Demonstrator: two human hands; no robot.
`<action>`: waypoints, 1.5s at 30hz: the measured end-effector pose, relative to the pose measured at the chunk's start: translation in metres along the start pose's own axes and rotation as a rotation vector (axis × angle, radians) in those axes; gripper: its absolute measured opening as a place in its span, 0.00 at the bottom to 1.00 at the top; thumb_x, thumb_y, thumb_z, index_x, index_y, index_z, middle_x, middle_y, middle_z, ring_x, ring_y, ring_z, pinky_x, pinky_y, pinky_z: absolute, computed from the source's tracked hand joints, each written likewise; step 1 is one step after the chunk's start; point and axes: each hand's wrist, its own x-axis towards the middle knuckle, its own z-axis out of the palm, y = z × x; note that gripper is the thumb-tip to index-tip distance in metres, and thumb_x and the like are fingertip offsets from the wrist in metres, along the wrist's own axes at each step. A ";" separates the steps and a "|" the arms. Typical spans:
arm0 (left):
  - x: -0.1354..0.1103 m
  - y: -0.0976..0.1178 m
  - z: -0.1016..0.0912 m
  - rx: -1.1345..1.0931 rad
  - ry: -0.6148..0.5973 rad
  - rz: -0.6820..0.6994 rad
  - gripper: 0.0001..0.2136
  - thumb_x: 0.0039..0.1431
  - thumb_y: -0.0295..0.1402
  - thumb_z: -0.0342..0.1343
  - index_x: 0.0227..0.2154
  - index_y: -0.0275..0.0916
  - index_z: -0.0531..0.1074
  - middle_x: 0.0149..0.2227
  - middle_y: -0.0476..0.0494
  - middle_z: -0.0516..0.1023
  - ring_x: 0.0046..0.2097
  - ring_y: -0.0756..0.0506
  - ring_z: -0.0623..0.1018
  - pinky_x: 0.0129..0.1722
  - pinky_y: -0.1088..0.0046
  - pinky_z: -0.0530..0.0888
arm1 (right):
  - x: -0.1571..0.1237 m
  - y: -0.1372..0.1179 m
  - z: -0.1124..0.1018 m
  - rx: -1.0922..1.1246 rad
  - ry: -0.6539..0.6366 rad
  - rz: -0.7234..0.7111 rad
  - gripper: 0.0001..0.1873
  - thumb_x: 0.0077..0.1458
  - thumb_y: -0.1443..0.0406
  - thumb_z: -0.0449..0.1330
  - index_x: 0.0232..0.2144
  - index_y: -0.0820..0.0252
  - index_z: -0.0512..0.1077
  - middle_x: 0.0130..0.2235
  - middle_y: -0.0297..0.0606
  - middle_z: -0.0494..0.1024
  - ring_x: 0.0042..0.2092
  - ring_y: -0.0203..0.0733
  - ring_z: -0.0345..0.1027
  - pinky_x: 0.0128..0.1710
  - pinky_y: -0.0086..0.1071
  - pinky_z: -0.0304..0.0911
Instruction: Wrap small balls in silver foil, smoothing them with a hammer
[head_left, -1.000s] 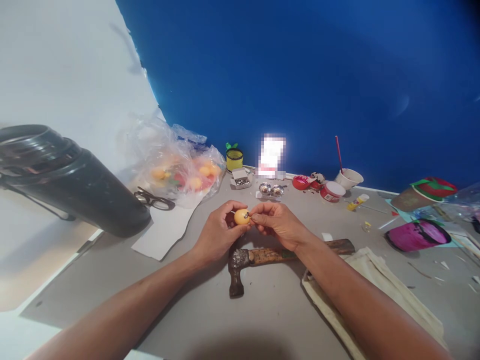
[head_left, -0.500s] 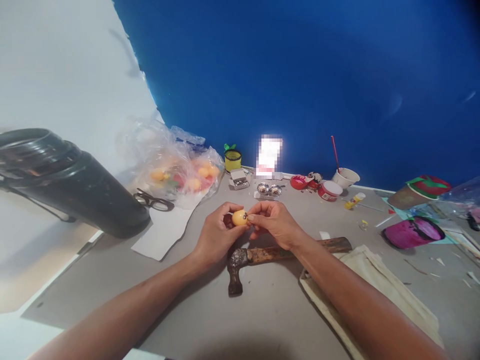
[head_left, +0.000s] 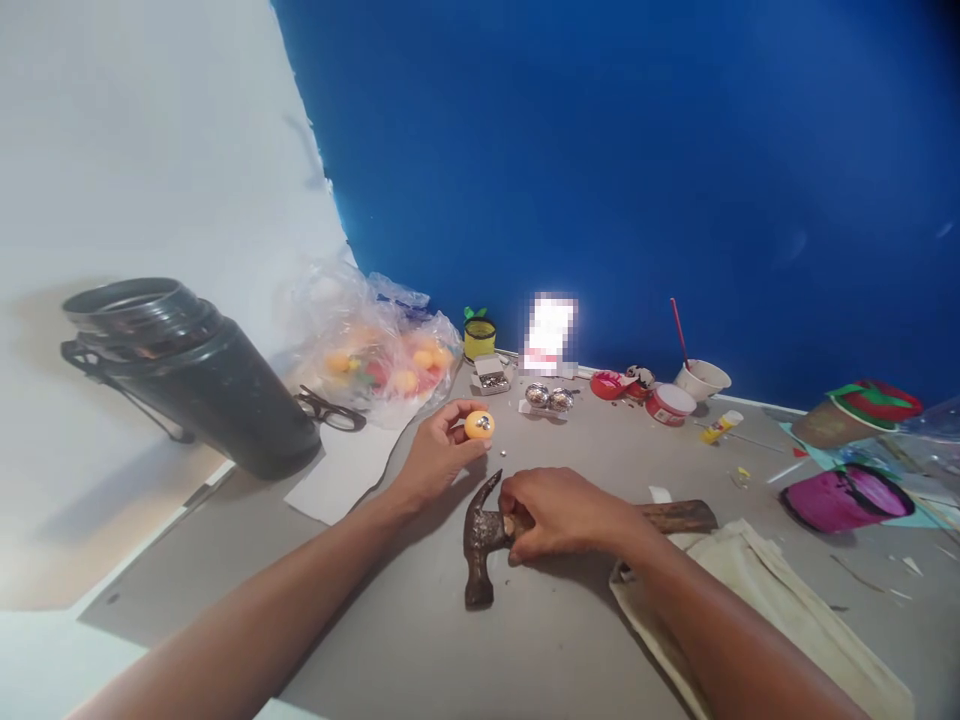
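My left hand [head_left: 444,450] pinches a small yellow-orange ball [head_left: 478,424] between thumb and fingers, just above the table. Several shiny silver studs, like thumbtack heads, sit on the ball's near side. Wrapped round the handle close to the head, my right hand [head_left: 559,512] grips a claw hammer [head_left: 486,540]. The hammer has a dark, worn metal head and a wooden handle. One small silver piece [head_left: 503,454] lies on the table between the ball and the hammer. Behind, an open box [head_left: 492,376] holds silver tacks, beside two silver-covered balls [head_left: 549,398].
A large dark flask [head_left: 202,370], eyeglasses [head_left: 334,410] and a clear bag of orange balls [head_left: 382,350] are on the left. Folded beige cloth [head_left: 750,600] lies under my right forearm. A paint tub [head_left: 670,404], white cup [head_left: 703,380] and purple cup [head_left: 847,497] stand right.
My right hand has left the ball and moved down onto the hammer's handle, and the hammer's claw has tipped up. My left hand keeps the ball. The view has shifted slightly.
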 end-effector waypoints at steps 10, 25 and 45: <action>0.009 -0.010 0.000 -0.063 0.001 -0.055 0.21 0.43 0.28 0.65 0.44 0.36 0.74 0.31 0.49 0.80 0.32 0.48 0.78 0.33 0.72 0.72 | -0.016 0.011 -0.035 -0.164 0.776 -0.135 0.06 0.55 0.65 0.64 0.38 0.55 0.78 0.41 0.41 0.80 0.41 0.47 0.73 0.39 0.35 0.64; 0.006 -0.015 0.002 -0.071 -0.090 -0.091 0.19 0.44 0.28 0.67 0.43 0.35 0.77 0.30 0.46 0.80 0.31 0.47 0.78 0.36 0.68 0.75 | -0.007 0.011 -0.018 -0.510 1.026 -0.174 0.08 0.64 0.63 0.61 0.42 0.58 0.79 0.36 0.42 0.81 0.39 0.48 0.73 0.36 0.35 0.65; 0.012 -0.013 -0.001 -0.115 0.046 0.002 0.18 0.42 0.27 0.65 0.40 0.38 0.74 0.36 0.47 0.80 0.36 0.47 0.78 0.35 0.71 0.74 | -0.010 -0.011 -0.031 0.251 0.308 0.107 0.09 0.49 0.65 0.63 0.23 0.58 0.66 0.24 0.26 0.64 0.27 0.33 0.55 0.27 0.29 0.48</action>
